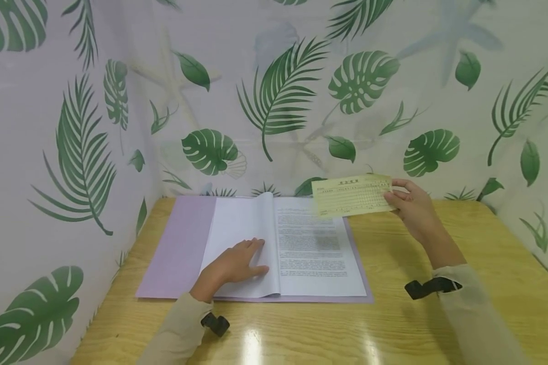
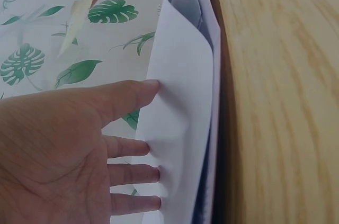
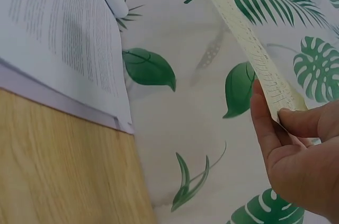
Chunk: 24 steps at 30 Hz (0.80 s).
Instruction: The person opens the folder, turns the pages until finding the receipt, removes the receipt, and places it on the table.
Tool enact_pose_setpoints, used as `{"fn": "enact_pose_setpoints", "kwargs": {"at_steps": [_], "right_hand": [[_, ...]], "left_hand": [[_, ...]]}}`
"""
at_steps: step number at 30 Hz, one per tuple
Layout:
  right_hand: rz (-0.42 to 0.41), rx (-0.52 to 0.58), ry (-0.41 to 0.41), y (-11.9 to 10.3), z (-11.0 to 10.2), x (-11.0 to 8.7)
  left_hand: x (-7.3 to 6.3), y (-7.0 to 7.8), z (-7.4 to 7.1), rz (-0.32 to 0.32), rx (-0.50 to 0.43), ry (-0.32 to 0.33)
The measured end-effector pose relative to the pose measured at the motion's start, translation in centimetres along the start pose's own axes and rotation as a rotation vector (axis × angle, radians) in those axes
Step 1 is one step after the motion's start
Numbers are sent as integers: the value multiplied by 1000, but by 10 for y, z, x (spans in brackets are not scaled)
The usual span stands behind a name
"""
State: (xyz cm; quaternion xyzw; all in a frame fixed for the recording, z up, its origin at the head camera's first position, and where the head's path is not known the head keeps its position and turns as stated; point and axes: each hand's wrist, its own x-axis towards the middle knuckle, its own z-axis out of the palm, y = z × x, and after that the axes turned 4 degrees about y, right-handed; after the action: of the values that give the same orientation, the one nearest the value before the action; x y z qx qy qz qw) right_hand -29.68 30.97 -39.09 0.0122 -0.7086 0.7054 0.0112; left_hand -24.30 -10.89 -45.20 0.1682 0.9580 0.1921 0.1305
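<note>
A purple folder (image 1: 187, 243) lies spread on the table with white sheets inside, the right-hand page (image 1: 310, 258) covered in print. My left hand (image 1: 237, 261) rests on the turned white sheets (image 1: 237, 218), fingers extended; in the left wrist view its fingertips touch the paper. Above the folder's upper right corner, my right hand (image 1: 411, 203) pinches a yellow printed form slip (image 1: 351, 195) by its right end, thumb in front and fingers behind. The right wrist view shows the slip (image 3: 254, 49) raised clear of the pages.
The wooden table (image 1: 392, 324) runs around the folder. Behind and to the left hangs a white cloth backdrop (image 1: 297, 167) with green leaf prints. Each wrist wears a black strap mount (image 1: 429, 288).
</note>
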Motion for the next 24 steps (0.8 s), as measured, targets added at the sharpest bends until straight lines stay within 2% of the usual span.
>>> {"fn": "enact_pose_setpoints", "kwargs": {"at_steps": [5,8,12,16,19,24], "right_hand": [[18,-29,37,10,-23,-3],[14,31,40,16,-35,-3],[0,150,5,26,-48,-1],[-2,85,-3,38,-59,3],[25,28,8,49,-68,7],[65,-9,26,67,-89,8]], "left_hand": [[1,0,-2,7,-5,1],[1,1,-3,6,-4,3],[0,1,-3,-1,-2,7],[0,0,-3,-3,-3,12],[-1,0,-4,-4,-7,14],[-1,0,-3,1,-7,6]]}}
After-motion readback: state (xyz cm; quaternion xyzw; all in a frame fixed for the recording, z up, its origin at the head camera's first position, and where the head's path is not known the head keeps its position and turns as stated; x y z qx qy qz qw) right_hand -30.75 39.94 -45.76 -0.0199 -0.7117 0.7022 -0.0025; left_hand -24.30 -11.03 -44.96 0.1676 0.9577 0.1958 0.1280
